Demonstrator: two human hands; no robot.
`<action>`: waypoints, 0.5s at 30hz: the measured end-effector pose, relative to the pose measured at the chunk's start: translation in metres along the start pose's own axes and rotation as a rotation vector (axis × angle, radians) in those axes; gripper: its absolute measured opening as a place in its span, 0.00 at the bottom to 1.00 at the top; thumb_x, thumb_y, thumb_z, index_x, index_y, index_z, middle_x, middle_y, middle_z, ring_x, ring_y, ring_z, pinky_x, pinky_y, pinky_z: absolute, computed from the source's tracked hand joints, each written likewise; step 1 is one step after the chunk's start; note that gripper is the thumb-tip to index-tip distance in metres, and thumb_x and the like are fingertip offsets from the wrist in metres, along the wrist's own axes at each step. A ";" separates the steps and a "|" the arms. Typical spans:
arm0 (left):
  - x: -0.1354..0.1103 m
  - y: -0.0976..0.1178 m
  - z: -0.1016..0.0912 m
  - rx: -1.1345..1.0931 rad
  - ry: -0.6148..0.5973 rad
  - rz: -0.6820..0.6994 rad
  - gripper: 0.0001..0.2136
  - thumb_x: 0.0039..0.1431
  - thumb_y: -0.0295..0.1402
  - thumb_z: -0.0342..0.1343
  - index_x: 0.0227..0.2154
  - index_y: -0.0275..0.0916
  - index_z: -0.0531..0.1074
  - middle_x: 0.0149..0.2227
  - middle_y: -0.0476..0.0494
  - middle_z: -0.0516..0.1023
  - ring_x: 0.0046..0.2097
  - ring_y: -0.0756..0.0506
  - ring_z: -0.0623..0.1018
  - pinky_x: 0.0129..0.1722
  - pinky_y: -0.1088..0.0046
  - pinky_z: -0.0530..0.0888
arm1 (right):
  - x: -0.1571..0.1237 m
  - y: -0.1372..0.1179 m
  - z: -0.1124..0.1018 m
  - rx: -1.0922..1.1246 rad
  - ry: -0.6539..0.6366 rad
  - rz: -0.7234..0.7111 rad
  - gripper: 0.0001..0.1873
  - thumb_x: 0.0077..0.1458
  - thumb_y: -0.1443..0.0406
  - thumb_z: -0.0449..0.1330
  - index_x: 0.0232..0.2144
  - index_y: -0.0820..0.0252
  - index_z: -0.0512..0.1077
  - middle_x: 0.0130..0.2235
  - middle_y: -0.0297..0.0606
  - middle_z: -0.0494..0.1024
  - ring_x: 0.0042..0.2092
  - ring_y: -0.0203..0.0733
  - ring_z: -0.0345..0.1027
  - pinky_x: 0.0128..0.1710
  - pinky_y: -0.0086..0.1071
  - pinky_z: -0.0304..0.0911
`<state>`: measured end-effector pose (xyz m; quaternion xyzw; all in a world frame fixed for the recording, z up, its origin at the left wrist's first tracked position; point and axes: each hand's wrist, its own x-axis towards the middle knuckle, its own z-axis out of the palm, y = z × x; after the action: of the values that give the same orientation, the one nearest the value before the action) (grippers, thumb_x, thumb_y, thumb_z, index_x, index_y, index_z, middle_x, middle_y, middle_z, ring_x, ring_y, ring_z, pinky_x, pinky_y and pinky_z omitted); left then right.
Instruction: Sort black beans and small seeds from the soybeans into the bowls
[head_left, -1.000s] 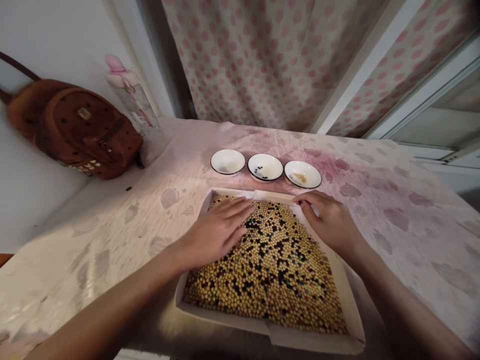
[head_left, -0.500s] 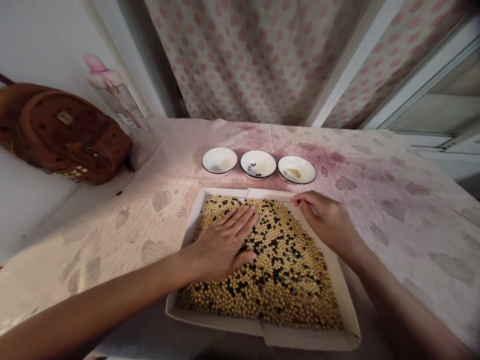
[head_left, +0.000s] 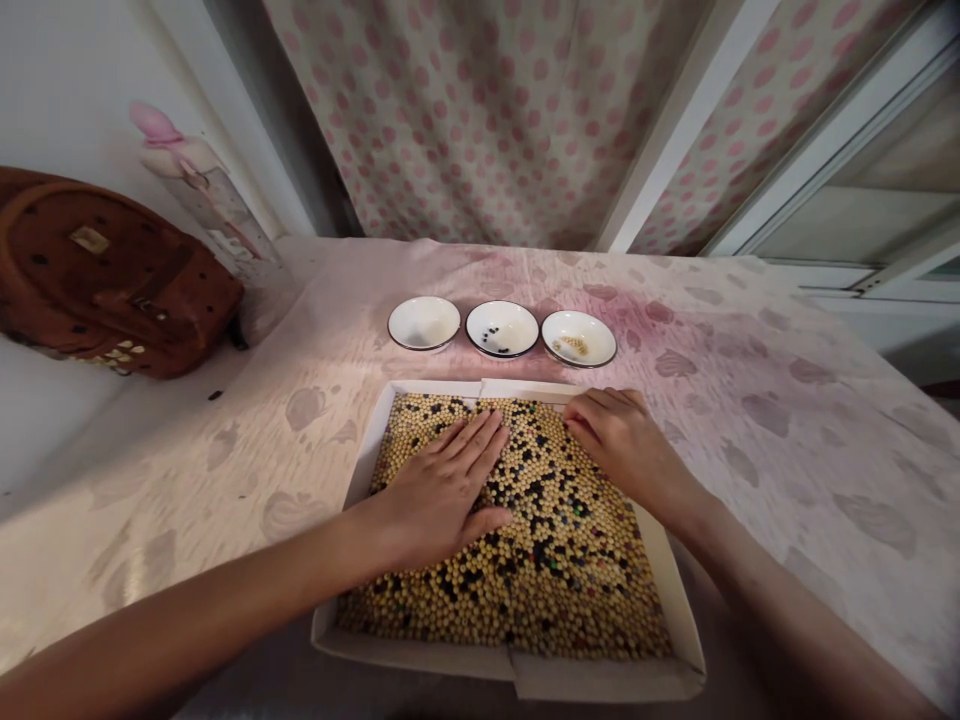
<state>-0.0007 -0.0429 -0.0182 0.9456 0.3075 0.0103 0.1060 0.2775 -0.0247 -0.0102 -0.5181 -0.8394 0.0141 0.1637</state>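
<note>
Released and flat, the left hand (head_left: 439, 490) was laid on the beans (head_left: 555, 590). The right hand (head_left: 626, 450) was curled onto them at the tray's far right corner, and whether anything was pinched in its grip could not be told. On the tabletop (head_left: 750, 420), near its front edge, the cardboard tray (head_left: 525, 685) was packed with mixed yellow and black beans. Beyond it, few black beans were held in the middle bowl (head_left: 502, 328), few yellow in the right bowl (head_left: 578, 337), none in the left bowl (head_left: 424, 322). Little was judged moved across; nearly all was left in the tray.
</note>
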 end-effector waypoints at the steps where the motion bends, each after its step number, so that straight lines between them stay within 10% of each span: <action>1: -0.001 0.000 0.001 0.002 0.007 -0.002 0.41 0.73 0.52 0.40 0.73 0.33 0.23 0.74 0.30 0.38 0.74 0.33 0.45 0.72 0.53 0.50 | 0.000 0.000 0.000 -0.008 0.000 -0.002 0.12 0.68 0.68 0.50 0.32 0.58 0.69 0.34 0.39 0.76 0.39 0.45 0.68 0.44 0.41 0.57; 15: 0.005 0.007 0.000 -0.037 0.032 0.046 0.40 0.73 0.53 0.39 0.73 0.32 0.30 0.74 0.28 0.36 0.75 0.34 0.41 0.73 0.53 0.48 | 0.001 0.000 0.002 -0.043 0.026 -0.008 0.11 0.68 0.69 0.49 0.35 0.59 0.70 0.35 0.41 0.76 0.39 0.47 0.69 0.44 0.41 0.57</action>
<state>0.0077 -0.0455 -0.0173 0.9500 0.2870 0.0335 0.1184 0.2770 -0.0238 -0.0115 -0.5183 -0.8394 -0.0115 0.1634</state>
